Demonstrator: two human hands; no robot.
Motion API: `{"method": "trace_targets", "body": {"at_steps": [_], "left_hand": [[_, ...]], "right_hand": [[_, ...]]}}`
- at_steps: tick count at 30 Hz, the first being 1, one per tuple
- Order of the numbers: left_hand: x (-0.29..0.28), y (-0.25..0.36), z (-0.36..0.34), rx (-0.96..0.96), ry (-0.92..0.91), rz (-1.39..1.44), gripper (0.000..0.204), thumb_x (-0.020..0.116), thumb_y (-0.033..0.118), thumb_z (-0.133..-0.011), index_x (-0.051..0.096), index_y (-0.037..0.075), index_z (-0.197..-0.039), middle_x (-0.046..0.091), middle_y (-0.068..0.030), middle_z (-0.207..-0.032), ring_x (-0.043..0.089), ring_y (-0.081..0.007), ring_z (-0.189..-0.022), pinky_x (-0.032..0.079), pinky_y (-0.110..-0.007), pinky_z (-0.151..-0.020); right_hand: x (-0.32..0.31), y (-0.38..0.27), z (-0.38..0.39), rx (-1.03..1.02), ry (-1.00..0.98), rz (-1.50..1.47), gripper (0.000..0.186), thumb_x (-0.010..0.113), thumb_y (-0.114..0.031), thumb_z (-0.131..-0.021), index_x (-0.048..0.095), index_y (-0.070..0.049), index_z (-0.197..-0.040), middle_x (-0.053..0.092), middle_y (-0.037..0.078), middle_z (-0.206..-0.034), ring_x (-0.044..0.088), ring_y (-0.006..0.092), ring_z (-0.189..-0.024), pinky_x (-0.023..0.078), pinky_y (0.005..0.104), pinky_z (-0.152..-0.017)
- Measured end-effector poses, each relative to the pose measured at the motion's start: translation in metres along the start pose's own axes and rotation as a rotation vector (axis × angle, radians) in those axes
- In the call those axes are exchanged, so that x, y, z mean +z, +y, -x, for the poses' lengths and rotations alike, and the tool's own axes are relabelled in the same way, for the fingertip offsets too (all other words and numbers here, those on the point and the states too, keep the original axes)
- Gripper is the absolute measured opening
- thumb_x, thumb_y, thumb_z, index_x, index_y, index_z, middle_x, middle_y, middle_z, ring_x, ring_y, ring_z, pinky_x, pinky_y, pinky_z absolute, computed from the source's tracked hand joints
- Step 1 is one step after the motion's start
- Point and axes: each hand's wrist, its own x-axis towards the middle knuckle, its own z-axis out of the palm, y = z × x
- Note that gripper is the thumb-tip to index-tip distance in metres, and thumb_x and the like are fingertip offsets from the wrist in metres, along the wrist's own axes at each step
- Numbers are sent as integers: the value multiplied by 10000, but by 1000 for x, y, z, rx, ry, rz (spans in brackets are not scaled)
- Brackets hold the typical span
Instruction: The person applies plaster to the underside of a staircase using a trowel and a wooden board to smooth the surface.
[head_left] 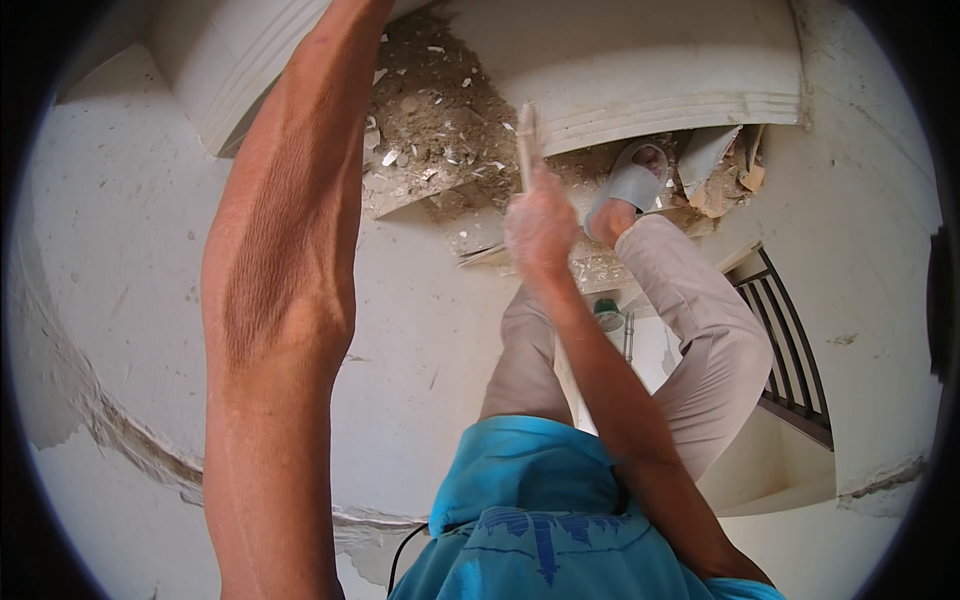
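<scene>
My left arm (pixel 275 300) stretches up past the top edge, so my left hand is out of sight. My right hand (pixel 540 220), blurred by motion, is closed on a pale, narrow tool (pixel 528 140) that points upward, over rough rubble with white chips (pixel 430 110). Its exact kind cannot be made out. Just right of it, my foot in a grey slipper (pixel 630 180) rests among broken pale slabs (pixel 715 170) beneath a moulded white step edge (pixel 680 115).
A white moulded block (pixel 200 70) stands at the upper left. Below my legs are a dark metal railing (pixel 790 350) at the right and a small green object (pixel 607 315). The pale wall (pixel 120 280) at the left has a long rough crack.
</scene>
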Motion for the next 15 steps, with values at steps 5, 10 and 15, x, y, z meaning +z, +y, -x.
{"method": "trace_targets", "body": {"at_steps": [5,10,15], "left_hand": [[-18,8,2,-33,-149,52,658,348,496,-998,452,-59,-1335,429,-317,-1351,384,-425,-1291,250,-510,-1083],[-2,3,0,1,-48,-17,649,346,495,-1000,456,-61,-1318,432,-326,-1347,387,-434,-1283,259,-510,-1074],[-6,7,2,-17,-66,13,657,354,503,-998,457,-63,-1313,440,-319,-1346,391,-423,-1293,256,-503,-1086]], "right_hand": [[47,-54,17,11,10,-289,569,675,56,-788,409,156,-1281,601,272,-1032,681,365,-860,596,385,-707],[64,-88,12,-95,91,-370,548,603,99,-775,405,147,-1284,595,297,-1005,673,402,-845,582,418,-701],[53,-56,2,-157,-9,-455,202,586,41,-845,609,114,-1032,630,181,-638,639,231,-519,479,302,-361]]}}
